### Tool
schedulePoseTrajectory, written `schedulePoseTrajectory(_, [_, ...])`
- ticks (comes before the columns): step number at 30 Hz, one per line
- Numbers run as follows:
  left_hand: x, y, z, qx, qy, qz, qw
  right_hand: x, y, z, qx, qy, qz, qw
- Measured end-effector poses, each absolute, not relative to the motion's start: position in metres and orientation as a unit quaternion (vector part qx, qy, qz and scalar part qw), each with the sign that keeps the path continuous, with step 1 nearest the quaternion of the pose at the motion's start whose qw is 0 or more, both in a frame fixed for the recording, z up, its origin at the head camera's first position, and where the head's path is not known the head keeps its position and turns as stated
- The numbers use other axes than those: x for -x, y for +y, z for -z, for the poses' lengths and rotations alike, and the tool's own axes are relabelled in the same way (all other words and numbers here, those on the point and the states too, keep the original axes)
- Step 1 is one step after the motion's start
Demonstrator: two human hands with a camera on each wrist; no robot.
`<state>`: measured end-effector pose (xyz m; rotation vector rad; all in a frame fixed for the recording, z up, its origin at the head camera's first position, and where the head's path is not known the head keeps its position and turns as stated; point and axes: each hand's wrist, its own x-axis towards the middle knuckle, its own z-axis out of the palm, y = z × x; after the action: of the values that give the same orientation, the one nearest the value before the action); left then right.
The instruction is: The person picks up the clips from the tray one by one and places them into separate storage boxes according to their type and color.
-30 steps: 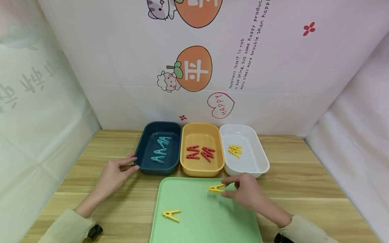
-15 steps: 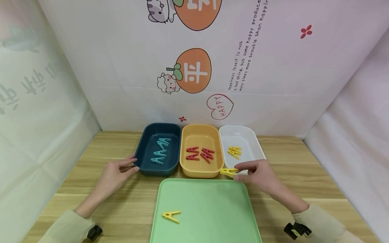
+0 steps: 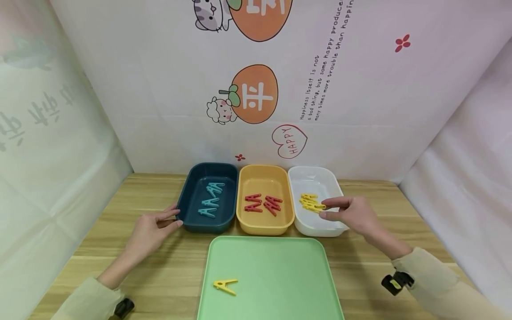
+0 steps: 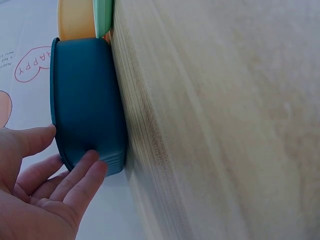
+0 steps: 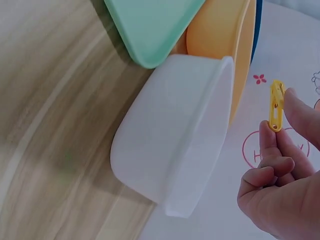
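In the head view my right hand (image 3: 354, 215) is over the white bin (image 3: 340, 229), pinching a yellow clothespin (image 5: 276, 106) between thumb and fingertips. Yellow clothespins (image 3: 308, 197) lie in that bin, just past the held one. My left hand (image 3: 148, 233) rests at the left side of the dark blue bin (image 3: 208, 226). The left wrist view has its thumb at the rim and its extended fingers (image 4: 82, 182) against the outer wall. Another yellow clothespin (image 3: 225, 286) lies on the green tray (image 3: 276, 266).
The yellow-orange bin (image 3: 266, 229) with several red clothespins (image 3: 253, 203) stands between the blue and white bins. Several teal clothespins (image 3: 210, 207) lie in the blue bin. A printed backdrop (image 3: 168, 89) rises behind the wooden table (image 3: 380, 231).
My right hand has carried the yellow clothespin from above the green tray, forward and right, to over the white bin. My left hand has stayed at the blue bin.
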<state>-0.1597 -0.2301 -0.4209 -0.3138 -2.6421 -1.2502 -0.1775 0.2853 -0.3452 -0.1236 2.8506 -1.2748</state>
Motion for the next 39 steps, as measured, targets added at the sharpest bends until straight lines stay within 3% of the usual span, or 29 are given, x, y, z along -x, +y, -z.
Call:
schedulePoseTrajectory(24, [0.161,-0.231,0.422,0.105,-0.894,0.423,0.103,0.229,0.293,0.35,0.01,0.915,0.396,0.07])
schedulePoseTrajectory(39, [0.16,-0.23,0.421,0.102,-0.895,0.423,0.101,0.243,0.287,0.364,-0.001,0.921,0.384,0.063])
